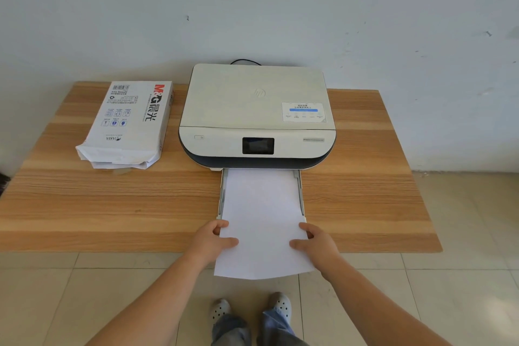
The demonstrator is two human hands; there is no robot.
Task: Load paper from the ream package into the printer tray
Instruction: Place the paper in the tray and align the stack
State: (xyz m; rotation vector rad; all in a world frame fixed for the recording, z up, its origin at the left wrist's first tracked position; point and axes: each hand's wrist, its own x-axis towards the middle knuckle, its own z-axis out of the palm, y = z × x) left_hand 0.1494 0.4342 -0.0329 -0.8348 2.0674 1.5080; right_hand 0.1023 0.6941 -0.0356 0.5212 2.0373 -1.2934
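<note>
A white printer [257, 112] with a dark front band stands at the middle back of the wooden table [112, 199]. Its paper tray [222, 196] is pulled out toward me. A stack of white paper [262, 219] lies partly in the tray, its near end hanging past the table's front edge. My left hand [214, 239] grips the stack's left edge and my right hand [316, 241] grips its right edge. The white ream package [129, 123], with its near end torn open, lies flat on the table left of the printer.
A pale wall rises right behind the table. A black cable [244, 61] runs out behind the printer. Beige floor tiles [463, 233] lie to the right and below, where my feet in pale clogs [250, 309] stand.
</note>
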